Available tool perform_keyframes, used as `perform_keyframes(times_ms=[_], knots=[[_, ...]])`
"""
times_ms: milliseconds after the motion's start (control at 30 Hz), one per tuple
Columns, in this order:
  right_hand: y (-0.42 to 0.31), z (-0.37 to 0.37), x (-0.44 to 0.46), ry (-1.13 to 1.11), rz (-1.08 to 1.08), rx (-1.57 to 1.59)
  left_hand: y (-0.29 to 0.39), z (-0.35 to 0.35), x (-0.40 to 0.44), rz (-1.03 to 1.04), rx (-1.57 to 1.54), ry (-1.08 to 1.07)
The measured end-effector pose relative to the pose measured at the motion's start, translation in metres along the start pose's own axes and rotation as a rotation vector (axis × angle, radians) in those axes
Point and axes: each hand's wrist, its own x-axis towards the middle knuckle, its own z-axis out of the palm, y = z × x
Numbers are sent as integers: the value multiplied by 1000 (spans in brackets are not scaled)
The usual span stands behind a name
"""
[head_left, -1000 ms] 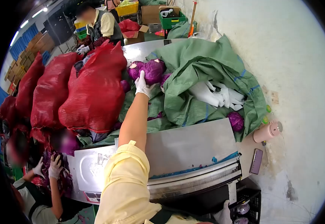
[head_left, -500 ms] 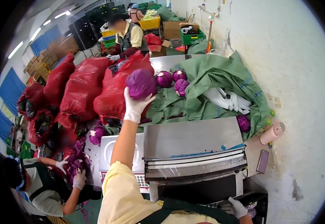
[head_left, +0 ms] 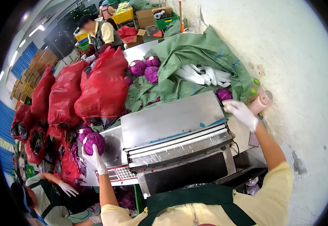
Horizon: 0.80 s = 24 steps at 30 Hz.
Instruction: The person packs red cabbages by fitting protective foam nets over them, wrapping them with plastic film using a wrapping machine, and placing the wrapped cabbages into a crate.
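Note:
My left hand (head_left: 96, 161), in a white glove, is closed around the lower left side of a purple cabbage (head_left: 94, 143) at the left end of the scale (head_left: 113, 145). Another purple cabbage (head_left: 84, 132) sits just behind it. Off to the right, my gloved right hand (head_left: 243, 115) reaches out with fingers extended, slightly blurred, close to a purple cabbage (head_left: 224, 94) at the sheet's edge. Between my hands stands a film wrapping machine (head_left: 171, 116) with a metal top and clear film along its front.
Red mesh sacks (head_left: 101, 90) line the left side. Several cabbages (head_left: 151, 74) rest on a green sheet (head_left: 186, 52) with white gloves (head_left: 205, 75). A pink bottle (head_left: 261, 101) and a phone (head_left: 253, 140) lie near the wall. Co-workers (head_left: 53, 196) stand left and behind.
My left hand has brought its cabbage down and left to the scale. From low at the right, my right hand has risen toward the cabbage by the sheet. The view has shifted.

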Motion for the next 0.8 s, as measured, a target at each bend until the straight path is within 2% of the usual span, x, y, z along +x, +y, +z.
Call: perform_keyframes(times_ms=[100,167,233,300,333,367,400,433,500,567,600,633,700,767,800], knots=[[7,5,97,75,-155,-224,-9,-1,-26,97,101,-12],[-4,15,152,43,7,-347,-13,-1,-40,152,168,-46],[27,28,225,7,-126,-638,-17,-4,-46,244,252,-75],[35,53,254,233,-61,-720,-10,-8,-46,248,235,-102],[46,65,267,317,-122,-771,-9,-12,-44,269,283,-155],[57,68,279,312,-137,-759,-7,-17,-41,290,334,-208],[68,67,288,217,-30,-591,-14,-20,-37,285,288,-216],[62,69,290,116,78,-426,-17,-22,-35,267,285,-224],[41,59,255,55,-64,-394,-18,-24,-39,122,117,-251],[-4,43,184,110,-246,-367,3,-24,-43,191,362,-95],[-22,38,150,165,-290,-293,9,-20,-40,290,256,14],[-39,33,119,222,-335,-218,44,-10,-43,370,307,10],[-76,21,66,-49,-351,86,132,24,-66,384,53,-270],[-105,24,30,-245,-400,287,202,57,-107,433,-146,-686],[-123,22,13,-394,-239,443,226,68,-128,493,-207,-894]])
